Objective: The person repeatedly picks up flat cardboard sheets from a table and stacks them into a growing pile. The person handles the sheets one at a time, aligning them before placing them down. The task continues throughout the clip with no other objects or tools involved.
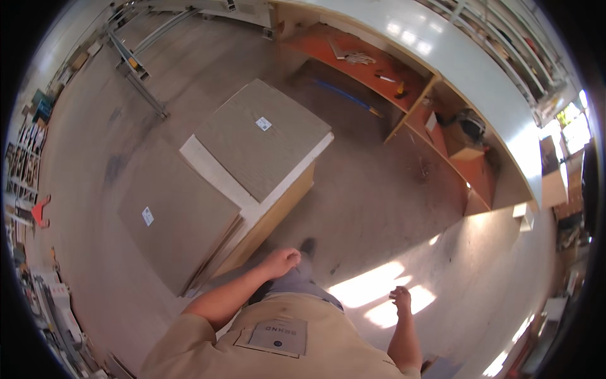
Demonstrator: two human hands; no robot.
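Observation:
My left hand (282, 262) hangs in front of my body with its fingers curled in and nothing seen in it. It is close to the near corner of a pale stand (252, 218) that bears stacked panels. My right hand (401, 300) is out to the right over the sunlit floor, fingers loosely bent and apart, holding nothing I can see. On the stand's far part lies a grey-brown flat panel (265, 148) with a white label (263, 124). Nearer and to the left, more panels (177, 215) are stacked, the top one with another label (148, 216).
A long white-topped workbench (486, 95) curves along the right. Its red-brown shelf (353, 60) holds cord and small tools; a dark power tool (470, 126) sits further along. A metal frame (142, 82) stands at far left. A red metal piece (41, 211) is at the left edge.

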